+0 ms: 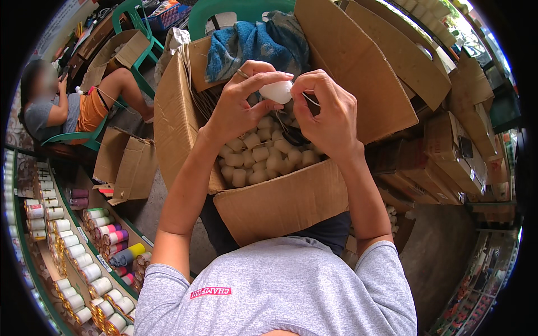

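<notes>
By far edge of open brown cardboard box [283,204], blue-grey cloth [252,47] is draped; white rounded pc [277,91] gripped by L hand [242,102], white cord [311,100] pinched by R hand [329,113]; grey floor [159,196] below.

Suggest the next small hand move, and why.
Probably draw the white cord gently away with the right hand: that hand pinches beside the white rounded piece, the cord curves out there, and the left hand grips the piece.
</notes>
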`<state>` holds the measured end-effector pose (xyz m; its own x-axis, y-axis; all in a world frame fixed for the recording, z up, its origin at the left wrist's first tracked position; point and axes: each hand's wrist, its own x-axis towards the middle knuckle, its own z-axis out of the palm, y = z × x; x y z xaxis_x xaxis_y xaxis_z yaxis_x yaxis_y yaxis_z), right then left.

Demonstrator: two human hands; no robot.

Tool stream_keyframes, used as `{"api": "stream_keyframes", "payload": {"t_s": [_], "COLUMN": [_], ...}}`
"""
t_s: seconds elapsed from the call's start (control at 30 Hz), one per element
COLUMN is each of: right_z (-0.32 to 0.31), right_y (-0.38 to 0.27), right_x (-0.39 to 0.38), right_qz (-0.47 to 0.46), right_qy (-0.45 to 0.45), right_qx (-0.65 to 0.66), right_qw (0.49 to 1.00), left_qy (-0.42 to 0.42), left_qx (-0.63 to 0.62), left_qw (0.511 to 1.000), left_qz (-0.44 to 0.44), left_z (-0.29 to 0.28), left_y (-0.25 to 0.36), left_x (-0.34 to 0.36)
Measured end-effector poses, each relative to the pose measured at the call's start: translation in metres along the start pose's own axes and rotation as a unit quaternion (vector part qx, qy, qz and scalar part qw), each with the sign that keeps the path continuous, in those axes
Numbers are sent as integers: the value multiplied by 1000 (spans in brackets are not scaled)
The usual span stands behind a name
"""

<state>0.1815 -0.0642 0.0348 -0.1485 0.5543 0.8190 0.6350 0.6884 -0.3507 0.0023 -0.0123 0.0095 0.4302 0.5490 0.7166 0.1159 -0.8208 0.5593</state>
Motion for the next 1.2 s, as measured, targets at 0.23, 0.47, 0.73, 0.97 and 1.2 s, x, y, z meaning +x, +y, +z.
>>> {"api": "stream_keyframes", "payload": {"t_s": [0.23, 0.47, 0.73, 0.97, 1.2], "right_z": [6, 6, 6, 14, 85], "right_y": [4, 4, 8, 27, 105], "right_x": [-5, -1, -6, 3, -67], "right_qz": [-8, 187, 55, 157, 200], "right_qy": [2, 72, -56, -2, -676], "right_qx": [-4, 129, 66, -31, -177], "right_qw": [1000, 971, 995, 987, 687], "left_qy": [-14, -11, -111, 133, 255], "left_qx": [0, -349, -236, -444, -481], "left_qw": [1000, 908, 936, 797, 696], "left_qz": [-5, -230, -238, -387, -468], "left_z": [0, -7, 3, -16, -16], "left_y": [-3, -14, -9, -24, -35], "left_x": [-1, -4, -4, -5, -5]}}
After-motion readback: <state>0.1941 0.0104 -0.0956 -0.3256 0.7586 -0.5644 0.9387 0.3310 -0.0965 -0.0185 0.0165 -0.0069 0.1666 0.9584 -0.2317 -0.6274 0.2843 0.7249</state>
